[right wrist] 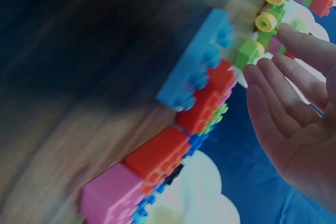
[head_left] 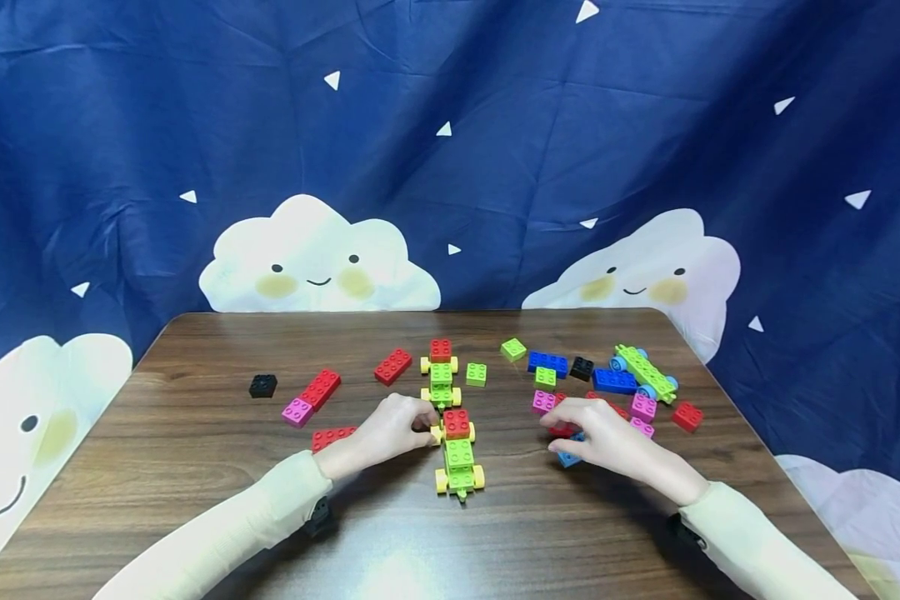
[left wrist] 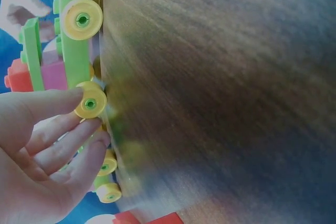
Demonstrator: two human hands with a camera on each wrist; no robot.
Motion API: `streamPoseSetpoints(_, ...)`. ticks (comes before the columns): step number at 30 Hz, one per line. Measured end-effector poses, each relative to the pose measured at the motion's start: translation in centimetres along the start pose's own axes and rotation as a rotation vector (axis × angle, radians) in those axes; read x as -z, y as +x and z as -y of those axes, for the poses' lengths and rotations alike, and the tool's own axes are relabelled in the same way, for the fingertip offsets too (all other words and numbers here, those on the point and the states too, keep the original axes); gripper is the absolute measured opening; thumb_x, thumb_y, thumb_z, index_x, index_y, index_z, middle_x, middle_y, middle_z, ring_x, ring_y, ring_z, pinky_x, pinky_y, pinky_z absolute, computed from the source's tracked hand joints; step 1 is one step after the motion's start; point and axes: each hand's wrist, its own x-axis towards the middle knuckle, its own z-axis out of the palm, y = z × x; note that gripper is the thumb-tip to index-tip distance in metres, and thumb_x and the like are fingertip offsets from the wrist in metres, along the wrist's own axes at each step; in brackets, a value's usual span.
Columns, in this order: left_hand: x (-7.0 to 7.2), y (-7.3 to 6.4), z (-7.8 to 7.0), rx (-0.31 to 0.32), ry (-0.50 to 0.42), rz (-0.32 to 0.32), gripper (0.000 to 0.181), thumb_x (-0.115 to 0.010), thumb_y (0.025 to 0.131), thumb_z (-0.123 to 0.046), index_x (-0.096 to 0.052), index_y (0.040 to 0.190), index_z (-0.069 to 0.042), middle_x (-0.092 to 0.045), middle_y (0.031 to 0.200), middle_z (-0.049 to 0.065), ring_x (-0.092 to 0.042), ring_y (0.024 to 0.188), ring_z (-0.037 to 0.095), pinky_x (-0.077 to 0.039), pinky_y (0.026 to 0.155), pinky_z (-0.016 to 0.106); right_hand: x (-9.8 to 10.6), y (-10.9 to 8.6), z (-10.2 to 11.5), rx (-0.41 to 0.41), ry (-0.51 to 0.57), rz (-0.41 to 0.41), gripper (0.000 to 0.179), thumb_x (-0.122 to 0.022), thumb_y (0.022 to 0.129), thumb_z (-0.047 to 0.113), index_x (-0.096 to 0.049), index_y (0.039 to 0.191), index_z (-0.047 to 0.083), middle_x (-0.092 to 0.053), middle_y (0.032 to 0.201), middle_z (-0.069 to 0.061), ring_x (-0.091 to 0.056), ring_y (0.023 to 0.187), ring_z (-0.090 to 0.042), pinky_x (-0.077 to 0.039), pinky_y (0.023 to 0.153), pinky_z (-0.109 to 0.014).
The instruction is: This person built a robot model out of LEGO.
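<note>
Two toy cars built of bricks stand one behind the other at mid-table. The near toy car (head_left: 460, 454) has a lime base, a red brick on top and yellow wheels. My left hand (head_left: 390, 429) holds it at its far left wheel (left wrist: 90, 103), thumb on one side and fingertips on the other. Just beyond is the far toy car (head_left: 441, 375), also lime with a red brick. To the right, my right hand (head_left: 600, 433) hovers above a light blue brick (right wrist: 197, 64) and red bricks (right wrist: 157, 153), its fingers loosely bent around nothing.
A lime car base (head_left: 645, 372) with blue wheels lies at the right, near blue bricks (head_left: 615, 381) and pink bricks (head_left: 643, 407). Small lime bricks (head_left: 476, 374) sit beside the far car. At left are red bricks (head_left: 320, 388), a pink brick (head_left: 297, 412) and a black brick (head_left: 262, 385).
</note>
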Motion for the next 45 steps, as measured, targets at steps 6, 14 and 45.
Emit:
streamPoseSetpoints(6,0.1,-0.1,0.0,0.003,-0.002,0.002,0.012,-0.080,0.081,-0.010,-0.074,0.091,-0.006,-0.077,0.086,0.006,-0.072,0.078,0.015,-0.056,0.069,0.025,0.2,-1.4,-0.5,-0.052,-0.016,0.061,0.025,-0.081,0.081,0.013,-0.074,0.104,0.007,-0.075,0.099,-0.002,-0.069,0.090,-0.016,-0.058,0.079,-0.032)
streamPoseSetpoints(14,0.1,0.0,0.0,-0.007,0.003,0.000,0.014,-0.080,0.080,-0.011,-0.074,0.092,-0.006,-0.077,0.087,0.005,-0.071,0.078,0.014,-0.056,0.070,0.025,-0.1,-2.2,-0.7,-0.062,-0.048,0.108,0.027,-0.082,0.079,0.010,-0.074,0.105,0.012,-0.075,0.104,0.000,-0.069,0.095,-0.017,-0.059,0.082,-0.037)
streamPoseSetpoints(45,2.3,0.1,-2.0,-0.124,-0.052,-0.033,0.034,-0.081,0.082,-0.026,-0.071,0.109,-0.007,-0.077,0.094,0.008,-0.072,0.085,0.016,-0.058,0.076,0.024,-0.2,-2.2,0.2,-0.019,-0.117,0.131,0.033,-0.085,0.075,0.011,-0.073,0.106,0.014,-0.072,0.106,0.000,-0.068,0.096,-0.016,-0.058,0.082,-0.036)
